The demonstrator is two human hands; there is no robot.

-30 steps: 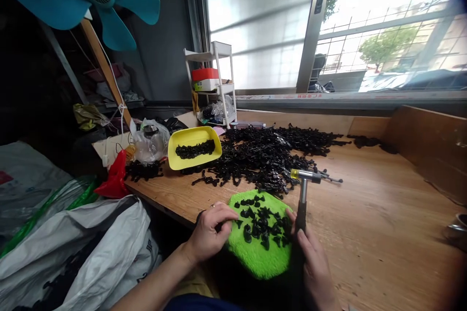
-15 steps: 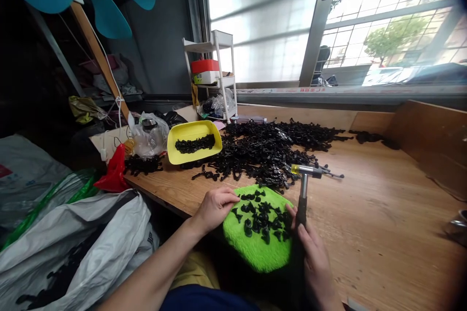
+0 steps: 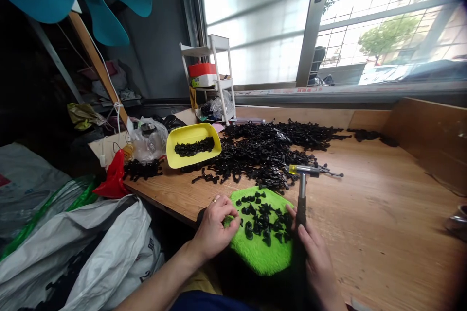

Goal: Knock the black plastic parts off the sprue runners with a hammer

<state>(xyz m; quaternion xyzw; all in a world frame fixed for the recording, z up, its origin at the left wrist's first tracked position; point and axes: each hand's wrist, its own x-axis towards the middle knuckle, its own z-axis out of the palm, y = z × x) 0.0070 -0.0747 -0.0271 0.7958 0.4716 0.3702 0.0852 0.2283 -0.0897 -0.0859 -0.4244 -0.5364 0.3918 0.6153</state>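
Your hands at the green cloth

Your left hand pinches a black piece at the left edge of the green cloth strewn with black pieces; your right hand grips the upright hammer just beside it.

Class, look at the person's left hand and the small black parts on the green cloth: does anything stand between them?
Nothing visible does. The left hand rests at the left edge of the green cloth, fingertips beside the nearest small black parts. The hammer, held upright by the right hand, stands on the far side.
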